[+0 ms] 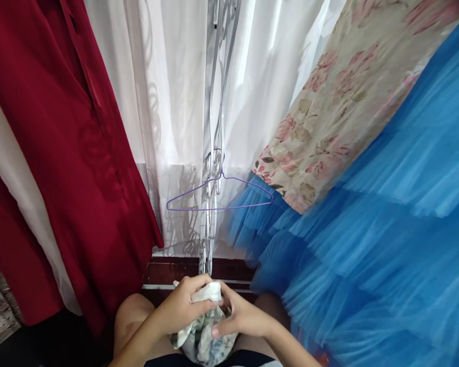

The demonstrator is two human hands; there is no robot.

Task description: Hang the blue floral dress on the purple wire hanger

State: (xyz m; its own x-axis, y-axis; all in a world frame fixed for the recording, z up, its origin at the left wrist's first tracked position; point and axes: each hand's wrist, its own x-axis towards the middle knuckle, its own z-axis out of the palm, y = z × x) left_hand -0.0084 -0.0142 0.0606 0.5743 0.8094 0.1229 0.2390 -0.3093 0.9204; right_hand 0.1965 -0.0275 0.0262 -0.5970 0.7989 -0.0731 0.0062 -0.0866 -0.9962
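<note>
Below hanger (220, 208), left hand (187, 304) and right hand (239, 314) clamp fingers on cloth (203, 346); gap open between gown (95, 193) and tulle (367, 250) edges.

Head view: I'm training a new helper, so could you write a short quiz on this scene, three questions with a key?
1. True or false: the left hand and the right hand both hold the bundled cloth.
2. Choose one: what colour is the hanger in front of the white curtain? A) green B) purple C) orange
3. Fill in: on the picture's right, flowered fabric hangs beside ruffled fabric coloured ____.

Key: 1 true; 2 B; 3 blue.
</note>
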